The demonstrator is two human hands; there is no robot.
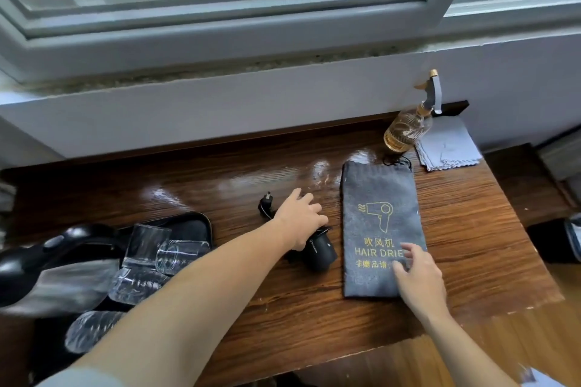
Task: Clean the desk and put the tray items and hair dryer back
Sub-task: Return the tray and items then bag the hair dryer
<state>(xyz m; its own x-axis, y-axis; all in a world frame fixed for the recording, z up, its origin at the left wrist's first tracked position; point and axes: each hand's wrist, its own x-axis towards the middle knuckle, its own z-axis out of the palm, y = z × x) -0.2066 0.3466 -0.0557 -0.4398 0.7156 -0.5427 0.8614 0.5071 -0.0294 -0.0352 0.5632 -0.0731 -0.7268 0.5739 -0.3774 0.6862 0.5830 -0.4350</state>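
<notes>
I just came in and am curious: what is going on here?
A person is at a wooden desk. The left hand lies over a black hair dryer, its plug beyond; whether it grips is unclear. The right hand rests flat on the near end of the grey hair dryer bag beside it. The dryer is not yet in the bag. At the left are a tray with glasses and a kettle; a spray bottle and a cloth sit at the back right.

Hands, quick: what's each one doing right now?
Left hand: over the hair dryer, fingers spread; grip cannot be told.
Right hand: open, fingers flat on the grey pouch.
</notes>
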